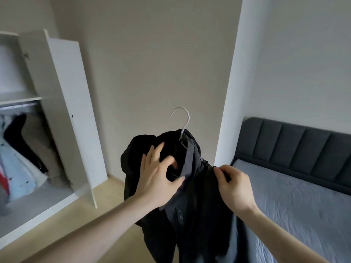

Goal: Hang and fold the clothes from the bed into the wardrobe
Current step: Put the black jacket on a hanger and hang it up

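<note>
Already you had the black fabric jacket [190, 196] on the white wire hanger [182, 128], held at centre frame. Your left hand [157, 177] gripped its collar, fingers curled; your right hand [233, 185] pinched the shoulder. At nine o'clock, the open white wardrobe [62, 103] held hung clothes [22, 158]. At three o'clock, the grey bed [296, 202] showed no garments; hanging remained.
</note>
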A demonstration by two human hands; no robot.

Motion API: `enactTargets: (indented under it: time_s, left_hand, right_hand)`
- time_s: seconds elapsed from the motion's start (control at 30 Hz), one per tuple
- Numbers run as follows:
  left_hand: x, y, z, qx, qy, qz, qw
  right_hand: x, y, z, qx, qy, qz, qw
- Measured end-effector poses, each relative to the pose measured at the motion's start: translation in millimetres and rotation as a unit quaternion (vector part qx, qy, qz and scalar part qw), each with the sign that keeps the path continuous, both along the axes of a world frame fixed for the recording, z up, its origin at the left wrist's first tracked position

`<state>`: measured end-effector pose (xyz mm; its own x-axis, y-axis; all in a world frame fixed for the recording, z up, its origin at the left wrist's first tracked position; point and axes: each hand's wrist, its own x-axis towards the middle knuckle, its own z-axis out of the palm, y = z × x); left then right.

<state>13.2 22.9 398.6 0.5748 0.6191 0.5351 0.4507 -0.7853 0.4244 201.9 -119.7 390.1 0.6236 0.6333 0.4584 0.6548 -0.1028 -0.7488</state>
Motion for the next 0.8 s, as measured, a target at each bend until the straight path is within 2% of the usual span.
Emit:
enactTargets:
  time_s: [0.07,0.23,0.4,0.5,0.63,0.8]
  left_hand:
    - [-13.1,33.6,-4.9,0.040,-0.032,0.018,0.999]
    - [-65.3,111.6,-1.4,0.013,-0.075,0.094,0.993]
    - [-121.6,171.1,-10.3,-0.104,-0.098,0.118,0.983]
    - [-169.3,210.8,-11.5,-0.141,-0.073,0.103,0.982]
    - [-241.5,263.5,-18.7,-0.126,-0.034,0.129,0.983]
    - [-311.9,315.7,-31.1,-0.081,-0.060,0.195,0.976]
  right_hand:
    - [-7.3,13.3,-0.4,-0.005,0.013,0.017,1.000]
    - [-44.4,67.9,-1.3,-0.028,0.044,0.072,0.996]
    - [-104.3,137.8,-9.9,-0.049,0.068,0.128,0.988]
    - [-142.2,182.9,-18.6,-0.062,0.081,0.148,0.984]
    - [-200.5,255.0,-29.2,-0.070,0.097,0.168,0.978]
    - [-277.8,333.2,-41.3,-0.067,0.122,0.209,0.968]
